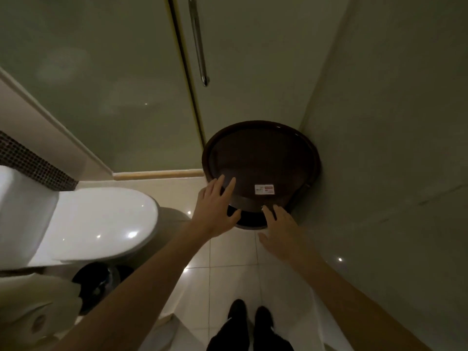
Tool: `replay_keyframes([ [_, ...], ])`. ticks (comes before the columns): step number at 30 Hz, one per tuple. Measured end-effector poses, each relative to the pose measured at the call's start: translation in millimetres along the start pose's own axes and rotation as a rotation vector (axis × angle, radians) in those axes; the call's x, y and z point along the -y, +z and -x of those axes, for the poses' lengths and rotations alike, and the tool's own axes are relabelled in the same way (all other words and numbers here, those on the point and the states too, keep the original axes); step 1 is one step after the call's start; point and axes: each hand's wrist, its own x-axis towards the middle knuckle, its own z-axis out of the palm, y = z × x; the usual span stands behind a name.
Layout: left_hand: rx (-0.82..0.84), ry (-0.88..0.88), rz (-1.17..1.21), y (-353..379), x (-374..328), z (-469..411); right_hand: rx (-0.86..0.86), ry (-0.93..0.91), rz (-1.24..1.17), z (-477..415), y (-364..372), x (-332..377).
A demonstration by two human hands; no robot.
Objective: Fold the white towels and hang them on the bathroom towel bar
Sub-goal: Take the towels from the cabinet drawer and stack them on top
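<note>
No white towel and no towel bar show in the head view. A dark brown round basin (263, 153) stands tilted in the corner between the glass shower door and the right wall, a white label on its side. My left hand (217, 209) is open, fingers spread, its fingertips at the basin's lower left side. My right hand (281, 229) is open too, fingers apart, just below the basin's lower edge. Neither hand holds anything.
A white toilet (101, 224) with its lid down fills the left. A black bin (96, 285) sits below it, and a paper roll (35, 315) at bottom left. A metal handle (198, 46) hangs on the shower door. My dark shoes (250, 317) stand on the tiled floor.
</note>
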Motion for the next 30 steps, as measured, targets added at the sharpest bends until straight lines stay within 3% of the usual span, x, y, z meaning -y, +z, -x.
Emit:
replay_keyframes([
  [8, 0.051, 0.044, -0.034, 80.1, 15.5, -67.6, 0.102, -0.006, 0.017, -51.8, 60.4, -42.2],
  [18, 0.084, 0.115, -0.115, 225.6, 43.9, -172.2, 0.151, -0.008, 0.033, -145.0, 198.0, -103.9],
  [22, 0.009, 0.128, -0.163, 278.1, 54.7, -215.5, 0.084, -0.038, 0.042, -190.0, 242.4, -121.6],
  [26, -0.08, 0.148, -0.157, 310.1, 69.8, -255.1, -0.089, -0.05, 0.075, -226.9, 276.0, -131.8],
  [30, -0.063, 0.173, -0.161, 328.3, 83.7, -287.5, -0.247, -0.09, 0.074, -252.3, 301.9, -140.4],
])
